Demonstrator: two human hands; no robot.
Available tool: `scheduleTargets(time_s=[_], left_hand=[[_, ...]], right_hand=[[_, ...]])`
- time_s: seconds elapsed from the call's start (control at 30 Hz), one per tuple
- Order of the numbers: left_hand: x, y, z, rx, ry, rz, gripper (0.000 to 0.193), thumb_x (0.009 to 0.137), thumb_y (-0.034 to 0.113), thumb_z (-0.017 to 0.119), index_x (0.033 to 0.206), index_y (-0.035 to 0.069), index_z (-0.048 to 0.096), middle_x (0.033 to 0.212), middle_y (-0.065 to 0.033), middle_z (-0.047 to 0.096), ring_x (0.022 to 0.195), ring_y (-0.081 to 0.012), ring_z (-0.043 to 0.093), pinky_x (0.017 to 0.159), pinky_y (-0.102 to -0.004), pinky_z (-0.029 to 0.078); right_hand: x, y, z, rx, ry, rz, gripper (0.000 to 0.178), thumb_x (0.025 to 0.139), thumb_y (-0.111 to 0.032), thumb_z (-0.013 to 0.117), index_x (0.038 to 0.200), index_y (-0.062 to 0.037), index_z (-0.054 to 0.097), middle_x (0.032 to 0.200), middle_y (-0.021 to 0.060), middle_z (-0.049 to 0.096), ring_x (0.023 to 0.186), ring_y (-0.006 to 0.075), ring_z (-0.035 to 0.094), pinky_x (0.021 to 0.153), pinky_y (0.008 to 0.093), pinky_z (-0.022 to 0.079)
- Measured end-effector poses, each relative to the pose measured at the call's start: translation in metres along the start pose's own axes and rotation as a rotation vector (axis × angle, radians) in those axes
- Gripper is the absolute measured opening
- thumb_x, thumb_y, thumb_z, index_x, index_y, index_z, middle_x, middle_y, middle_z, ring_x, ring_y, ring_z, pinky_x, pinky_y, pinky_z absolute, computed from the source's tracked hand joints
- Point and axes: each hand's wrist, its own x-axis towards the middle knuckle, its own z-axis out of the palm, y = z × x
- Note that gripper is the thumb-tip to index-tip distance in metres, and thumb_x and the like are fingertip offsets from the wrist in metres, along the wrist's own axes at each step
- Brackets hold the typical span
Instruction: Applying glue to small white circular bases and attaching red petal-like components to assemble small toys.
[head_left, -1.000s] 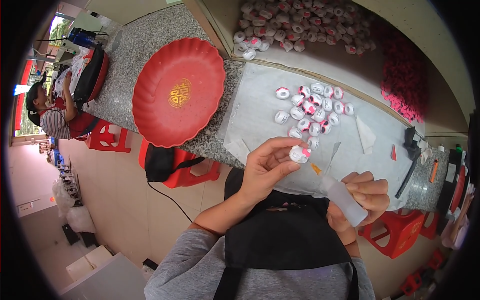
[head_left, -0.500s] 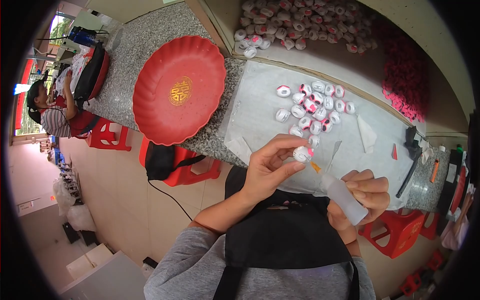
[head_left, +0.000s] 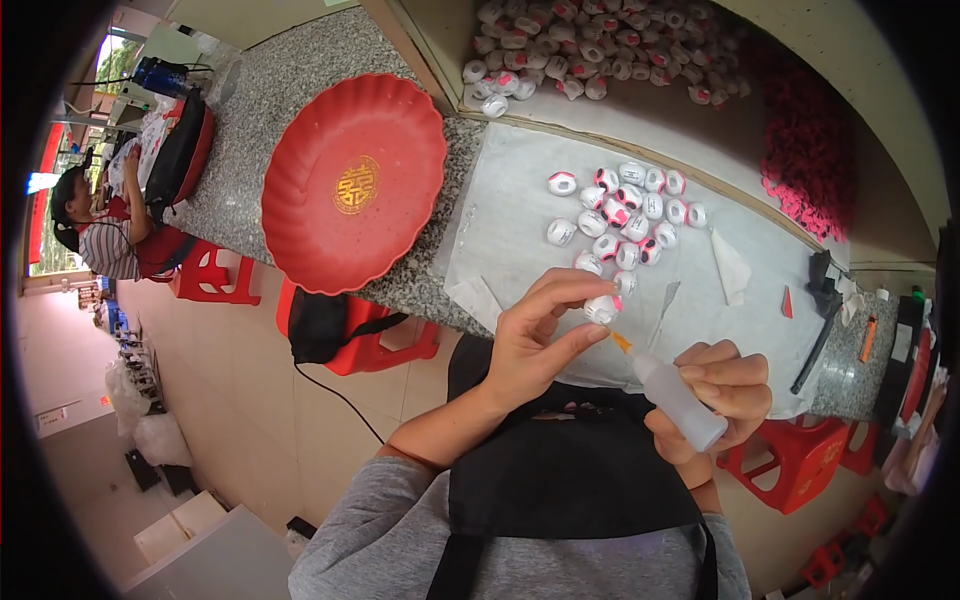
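Between the thumb and fingers of my left hand [head_left: 540, 335] is a small white rounded piece [head_left: 602, 309] with a pink patch. My right hand [head_left: 722, 395] grips a translucent squeeze bottle [head_left: 680, 402], tilted so that its orange nozzle tip [head_left: 620, 341] points at the piece's lower side. The tip is very near the piece; whether they touch I cannot tell. Just beyond my hands, a group of similar white pieces [head_left: 636, 228], some with pink or black markings, lies on a white sheet [head_left: 510, 220].
Left of the sheet, a red scalloped tray [head_left: 310, 130] rests on the speckled counter [head_left: 235, 150]. A shelf holds many more white pieces [head_left: 570, 45] and a pink heap [head_left: 808, 160]. Red stools [head_left: 385, 345] stand below. A person [head_left: 105, 225] works at far left.
The bottle has shifted slightly left and up with my right hand, bringing its nozzle closer under the white piece. My left hand keeps its hold, nearly still.
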Motion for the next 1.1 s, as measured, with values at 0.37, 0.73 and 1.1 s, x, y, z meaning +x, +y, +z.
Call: scheduleTargets(time_s=[0.37, 0.73, 1.1], left_hand=[[0.0, -0.002, 0.004, -0.152, 0.032, -0.065, 0.033, 0.069, -0.003, 0.054, 0.101, -0.002, 0.046, 0.1, -0.0125, 0.047, 0.093, -0.0175, 0.046, 0.081, -0.0287, 0.035], [0.007, 0.002, -0.016, -0.253, 0.251, -0.055, 0.032, 0.07, 0.0, 0.054, 0.101, 0.0, 0.044, 0.099, -0.012, 0.047, 0.088, -0.0161, 0.049, 0.079, -0.0317, 0.04], [0.004, 0.004, -0.016, -0.072, 0.27, 0.011, 0.031, 0.069, -0.006, 0.052, 0.098, -0.001, 0.043, 0.099, -0.0138, 0.049, 0.091, -0.0174, 0.049, 0.08, -0.0296, 0.04]], right_hand=[[-0.002, 0.001, -0.004, -0.047, 0.052, 0.024, 0.035, 0.062, -0.018, 0.068, 0.081, -0.0055, 0.041, 0.076, 0.0055, 0.041, 0.054, 0.0107, 0.04, 0.045, 0.0196, 0.035], [0.023, 0.035, -0.07, 0.001, 0.249, 0.334, 0.023, 0.066, -0.002, 0.055, 0.076, -0.0048, 0.035, 0.076, 0.0088, 0.043, 0.061, 0.0152, 0.048, 0.048, 0.0232, 0.042], [0.088, 0.126, -0.123, -1.279, -0.261, 0.447, 0.026, 0.068, -0.018, 0.057, 0.09, -0.005, 0.055, 0.078, 0.0208, 0.054, 0.075, 0.0345, 0.052, 0.062, 0.0383, 0.042]])
